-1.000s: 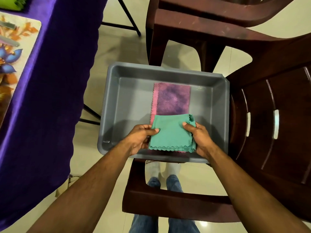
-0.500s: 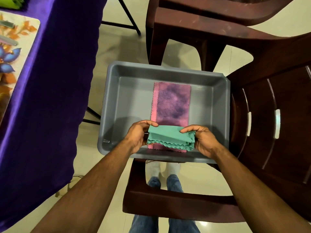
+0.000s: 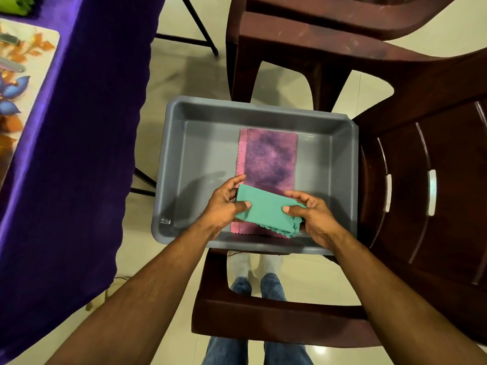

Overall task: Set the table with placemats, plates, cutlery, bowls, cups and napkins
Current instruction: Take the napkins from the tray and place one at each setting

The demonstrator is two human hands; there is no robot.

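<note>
1. I see the green napkin (image 3: 266,210) folded into a narrow band at lower centre of the frame, held over the near end of the grey tub (image 3: 326,127).
2. My left hand (image 3: 224,204) pinches its left end, thumb on top, fingers curled behind.
3. My right hand (image 3: 313,214) grips the right end, thumb pressed on the cloth, the scalloped edge bunched under the palm.
4. Beneath it, a pink-purple napkin (image 3: 268,156) lies flat on the tub floor, running toward the far wall.
5. The tub rests on the arm of a dark brown plastic chair (image 3: 434,193) at the right of the frame.
6. At the left, a purple tablecloth (image 3: 79,154) hangs down, and a floral placemat (image 3: 23,83) sits at the upper left edge.
</note>
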